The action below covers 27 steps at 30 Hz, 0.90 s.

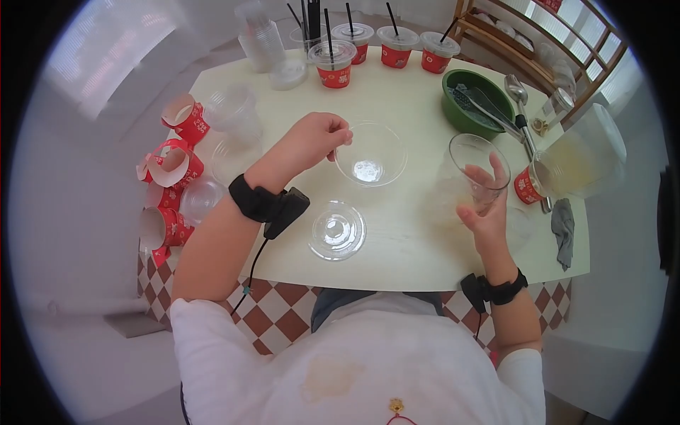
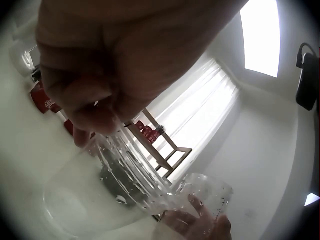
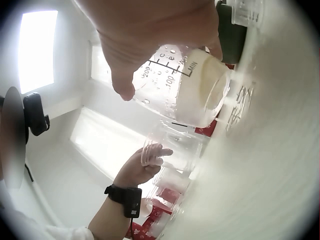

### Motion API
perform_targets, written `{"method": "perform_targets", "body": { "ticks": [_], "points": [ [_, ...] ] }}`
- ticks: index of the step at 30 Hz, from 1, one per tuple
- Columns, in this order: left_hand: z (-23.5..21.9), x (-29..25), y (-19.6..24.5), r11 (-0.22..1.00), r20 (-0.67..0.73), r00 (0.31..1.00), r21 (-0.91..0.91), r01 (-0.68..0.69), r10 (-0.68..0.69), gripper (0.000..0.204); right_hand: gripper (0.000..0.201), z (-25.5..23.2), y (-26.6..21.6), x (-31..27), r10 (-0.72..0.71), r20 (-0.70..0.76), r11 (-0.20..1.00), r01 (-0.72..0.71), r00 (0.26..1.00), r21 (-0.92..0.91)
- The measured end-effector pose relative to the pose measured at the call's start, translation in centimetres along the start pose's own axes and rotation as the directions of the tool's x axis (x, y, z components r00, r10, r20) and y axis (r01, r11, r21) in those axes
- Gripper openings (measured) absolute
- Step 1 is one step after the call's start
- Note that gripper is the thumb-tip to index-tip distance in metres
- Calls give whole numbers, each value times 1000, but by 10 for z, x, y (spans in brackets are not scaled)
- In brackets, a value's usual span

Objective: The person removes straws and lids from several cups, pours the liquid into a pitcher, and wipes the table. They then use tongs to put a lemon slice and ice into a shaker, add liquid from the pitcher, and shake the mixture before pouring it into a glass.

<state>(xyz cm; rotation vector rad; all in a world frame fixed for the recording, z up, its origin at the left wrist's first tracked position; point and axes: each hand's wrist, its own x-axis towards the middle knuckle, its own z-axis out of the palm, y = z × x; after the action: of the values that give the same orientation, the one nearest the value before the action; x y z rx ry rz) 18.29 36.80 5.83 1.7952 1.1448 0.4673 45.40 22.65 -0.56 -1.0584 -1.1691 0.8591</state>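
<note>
My left hand [image 1: 312,138] pinches the rim of a clear plastic cup [image 1: 372,172] at the middle of the table; in the right wrist view its fingers lie at the ribbed rim of that cup [image 3: 180,150]. My right hand [image 1: 489,216] holds a clear measuring cup [image 1: 476,147], its fingers round the side. Black scale marks and a little pale liquid at the base show on the measuring cup [image 3: 175,80] in the right wrist view. A clear domed lid [image 1: 338,230] lies near the table's front edge, between the hands.
Red paper sleeves [image 1: 180,166] and clear cups [image 1: 237,113] stand at the left. Several lidded red-sleeved cups [image 1: 333,71] with black straws line the back. At the right are a green basin [image 1: 453,110], a ladle [image 1: 516,91], a pitcher [image 1: 584,152] and a grey cloth [image 1: 563,234].
</note>
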Motion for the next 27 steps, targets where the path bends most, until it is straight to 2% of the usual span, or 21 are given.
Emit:
{"method": "perform_targets", "body": {
  "ticks": [1, 5, 6, 7, 8, 10, 12, 13, 15, 17, 20, 22, 25, 27],
  "points": [
    [9, 7, -1, 1000, 14, 1000, 9, -3, 3, 23, 99, -2, -5, 1, -23, 10, 1000, 23, 1000, -12],
    [22, 18, 5, 999, 6, 999, 4, 42, -42, 25, 100, -8, -34, 5, 112, 89, 993, -110, 990, -31],
    [24, 16, 4, 989, -165, 979, 106, -107, 123, 24, 100, -7, -41, 6, 162, 112, 987, -158, 980, -38],
    [27, 10, 1, 946, -314, 903, 228, -229, 294, 24, 100, -7, -47, 9, 211, 136, 977, -206, 968, -47],
    [31, -1, 7, 877, -431, 777, 364, -315, 458, 24, 100, -8, -53, 11, 249, 176, 968, -241, 952, -64],
    [34, -42, 30, 927, -370, 853, 214, -308, 368, 25, 100, -8, -63, 18, 325, 252, 946, -310, 911, -100],
    [56, -70, 32, 949, -185, 935, -26, -314, 304, 21, 102, -7, -69, 26, 369, 320, 929, -337, 873, -154],
    [68, -79, 34, 954, -35, 961, -117, -276, 274, 24, 102, -6, -70, 31, 393, 354, 919, -350, 849, -181],
    [89, -85, 29, 952, 149, 963, -245, -182, 222, 38, 103, -4, -68, 40, 433, 393, 901, -372, 812, -223],
    [103, -81, 23, 913, 174, 969, -397, -95, 176, 42, 104, 1, -67, 49, 462, 423, 886, -384, 780, -259],
    [113, -76, 18, 820, 164, 969, -570, -57, 182, 43, 102, 4, -66, 59, 488, 460, 872, -400, 741, -280],
    [119, -71, 13, 761, 184, 962, -648, -37, 204, 43, 95, 6, -67, 64, 487, 490, 873, -409, 723, -264],
    [121, -70, 14, 702, 197, 954, -712, -19, 225, 42, 81, 6, -79, 74, 532, 528, 847, -401, 662, -349],
    [121, -70, 17, 675, 197, 951, -737, -16, 237, 41, 74, 4, -84, 85, 606, 499, 795, -447, 620, -410]
  ]
}}
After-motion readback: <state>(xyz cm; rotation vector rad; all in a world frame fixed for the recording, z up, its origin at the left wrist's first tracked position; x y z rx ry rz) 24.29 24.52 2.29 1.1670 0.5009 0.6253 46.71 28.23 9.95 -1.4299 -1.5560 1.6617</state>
